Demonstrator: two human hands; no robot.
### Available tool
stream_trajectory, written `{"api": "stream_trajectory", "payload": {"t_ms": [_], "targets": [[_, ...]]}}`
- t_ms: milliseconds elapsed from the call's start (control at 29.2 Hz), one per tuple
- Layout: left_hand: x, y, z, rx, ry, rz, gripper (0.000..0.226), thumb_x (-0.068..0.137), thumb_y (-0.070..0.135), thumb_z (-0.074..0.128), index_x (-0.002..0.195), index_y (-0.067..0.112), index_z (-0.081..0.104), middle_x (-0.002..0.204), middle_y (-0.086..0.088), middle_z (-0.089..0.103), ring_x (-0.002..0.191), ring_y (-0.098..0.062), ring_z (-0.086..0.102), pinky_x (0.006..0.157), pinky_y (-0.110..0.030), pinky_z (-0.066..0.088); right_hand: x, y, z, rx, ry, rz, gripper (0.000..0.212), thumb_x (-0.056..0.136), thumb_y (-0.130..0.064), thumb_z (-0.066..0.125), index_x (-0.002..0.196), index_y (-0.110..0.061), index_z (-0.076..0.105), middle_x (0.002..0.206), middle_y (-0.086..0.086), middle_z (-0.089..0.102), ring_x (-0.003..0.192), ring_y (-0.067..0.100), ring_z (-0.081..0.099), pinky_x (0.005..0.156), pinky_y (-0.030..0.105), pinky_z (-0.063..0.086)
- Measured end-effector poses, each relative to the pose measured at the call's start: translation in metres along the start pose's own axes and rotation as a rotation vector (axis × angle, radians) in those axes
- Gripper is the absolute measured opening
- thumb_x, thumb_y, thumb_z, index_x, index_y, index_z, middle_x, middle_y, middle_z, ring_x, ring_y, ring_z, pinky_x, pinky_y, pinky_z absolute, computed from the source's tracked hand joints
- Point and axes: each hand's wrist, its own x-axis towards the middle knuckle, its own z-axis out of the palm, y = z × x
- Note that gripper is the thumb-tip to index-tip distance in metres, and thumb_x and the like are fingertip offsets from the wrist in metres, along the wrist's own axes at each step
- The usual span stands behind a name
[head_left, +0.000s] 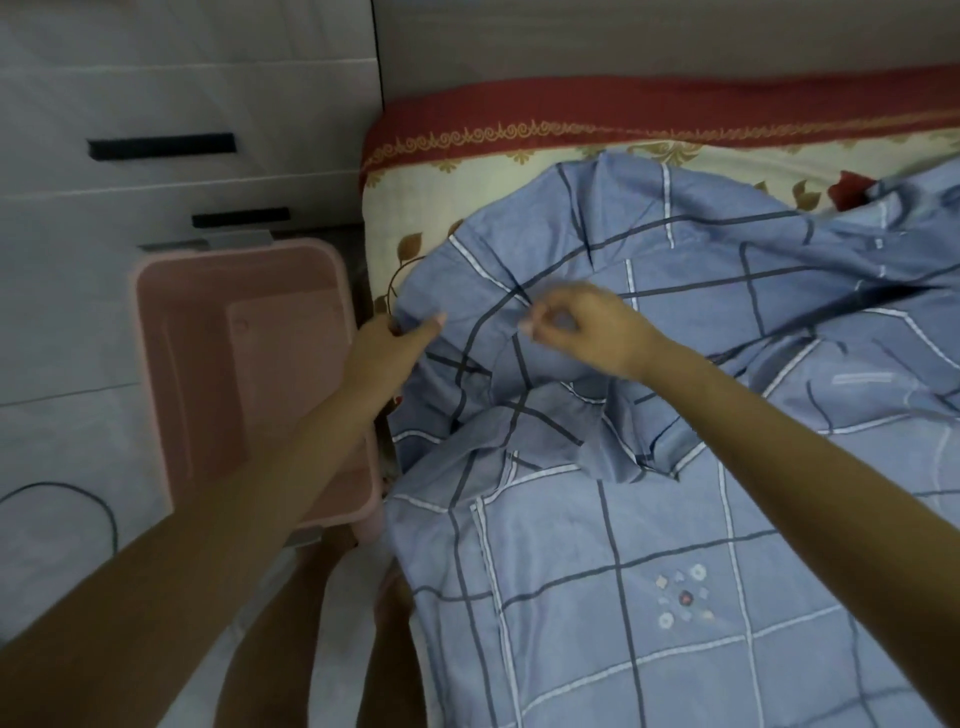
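Observation:
A blue checked cloth (649, 519) with dark and white lines and a small flower motif lies rumpled over the bed. My left hand (395, 343) grips the cloth's left edge near the bed's side, thumb on top. My right hand (582, 330) pinches a fold of the same cloth near its middle, fingers curled. Both arms reach forward from the bottom of the view.
The bed (467, 171) has a cream sheet with leaf prints and a red patterned border. A pink plastic bin (234, 364) stands on the floor to the left of the bed. White drawers (156, 171) with black handles stand behind it. A dark cable (98, 504) lies on the floor.

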Motion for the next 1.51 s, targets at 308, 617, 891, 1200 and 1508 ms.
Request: {"api": "stream_trajectory", "payload": {"t_ms": [308, 617, 891, 1200, 1508], "targets": [[0.002, -0.006, -0.018, 0.115, 0.284, 0.192, 0.024, 0.094, -0.002, 0.038, 0.099, 0.008, 0.06, 0.093, -0.007, 0.059, 0.071, -0.005, 0.05, 0.065, -0.004, 0.04, -0.053, 0.016, 0.035, -0.114, -0.168, 0.158, 0.019, 0.09, -0.019, 0.061, 0.106, -0.008, 0.061, 0.104, 0.01, 0.058, 0.095, 0.028, 0.058, 0.079, 0.03, 0.041], [-0.059, -0.01, 0.016, 0.604, 0.107, 0.99, 0.049, 0.073, 0.032, 0.069, 0.113, 0.01, 0.053, 0.114, -0.012, 0.053, 0.104, -0.026, 0.051, 0.089, -0.039, 0.04, -0.026, 0.003, 0.037, -0.106, 0.276, 0.09, 0.023, 0.088, -0.021, 0.061, 0.108, -0.009, 0.063, 0.111, 0.012, 0.061, 0.106, 0.033, 0.055, 0.093, 0.045, 0.043], [-0.047, -0.026, 0.058, 0.52, 0.039, 0.715, 0.041, 0.075, -0.001, 0.065, 0.116, 0.007, 0.059, 0.109, -0.012, 0.064, 0.1, -0.028, 0.06, 0.086, -0.037, 0.047, -0.095, 0.029, 0.048, -0.724, -0.12, -0.183, 0.093, 0.053, -0.058, 0.077, 0.122, -0.002, 0.052, 0.117, 0.017, 0.057, 0.105, 0.035, 0.059, 0.086, 0.044, 0.048], [-0.01, -0.016, 0.032, 0.064, -0.003, 0.28, 0.021, 0.094, -0.004, 0.044, 0.107, -0.006, 0.06, 0.107, -0.014, 0.061, 0.097, -0.016, 0.051, 0.077, -0.009, 0.038, -0.072, 0.076, -0.002, -0.354, 0.261, 0.293, 0.032, 0.079, -0.017, 0.05, 0.106, -0.003, 0.061, 0.103, 0.022, 0.063, 0.097, 0.04, 0.058, 0.081, 0.041, 0.042], [-0.017, -0.026, 0.025, -0.063, 0.189, 0.218, 0.03, 0.091, 0.036, 0.058, 0.107, 0.012, 0.052, 0.095, 0.009, 0.057, 0.084, -0.004, 0.054, 0.063, -0.005, 0.04, 0.04, 0.059, -0.065, 0.135, 0.486, 0.417, 0.019, 0.098, -0.017, 0.041, 0.103, -0.006, 0.055, 0.097, 0.02, 0.062, 0.081, 0.028, 0.057, 0.081, 0.038, 0.047]]}}
